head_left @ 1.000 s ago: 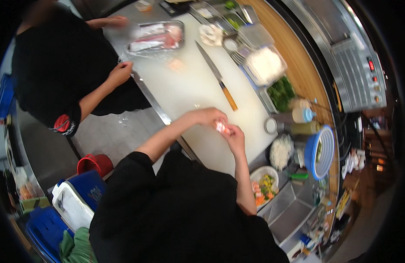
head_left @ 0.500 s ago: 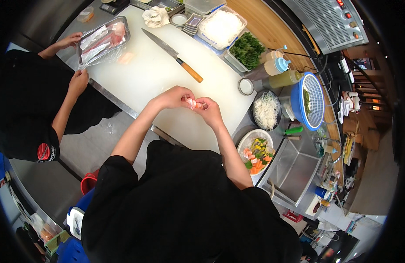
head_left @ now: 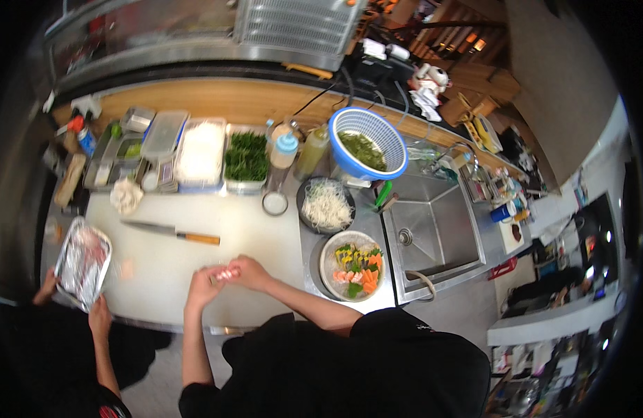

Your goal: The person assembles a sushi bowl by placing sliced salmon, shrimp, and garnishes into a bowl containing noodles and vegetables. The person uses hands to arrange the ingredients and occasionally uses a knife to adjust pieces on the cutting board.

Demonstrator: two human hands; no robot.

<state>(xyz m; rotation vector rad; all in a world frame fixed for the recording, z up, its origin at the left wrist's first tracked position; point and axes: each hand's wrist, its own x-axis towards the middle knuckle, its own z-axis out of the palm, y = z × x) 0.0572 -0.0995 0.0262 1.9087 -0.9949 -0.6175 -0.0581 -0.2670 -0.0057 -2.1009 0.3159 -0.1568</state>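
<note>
Both hands meet over the white cutting board (head_left: pixel 151 306), near its front edge. Between their fingertips is a small pink-and-white striped piece that looks like shrimp (head_left: pixel 228 274). My left hand (head_left: pixel 201 288) pinches its left end, and my right hand (head_left: pixel 252 271) closes round the other end. Beyond them lies a knife (head_left: pixel 198 238) with a wooden handle, its blade pointing left. To the right, a round pale bowl (head_left: pixel 326 263) holds sliced orange fish, pink pieces, green leaves and yellow bits.
At the left, another person's hands (head_left: pixel 99 319) hold a film-wrapped tray of fish (head_left: pixel 84 261). Along the back stand white shreds (head_left: pixel 200 153), green leaves (head_left: pixel 246 157), squeeze bottles (head_left: pixel 285 150) and a blue colander (head_left: pixel 335 153). A dark bowl of shreds (head_left: pixel 327 205) and a sink (head_left: pixel 436 237) are at right.
My view has swung toward the right, so the counter now runs level and more of the sink shows. Both hands still hold the shrimp together over the board.
</note>
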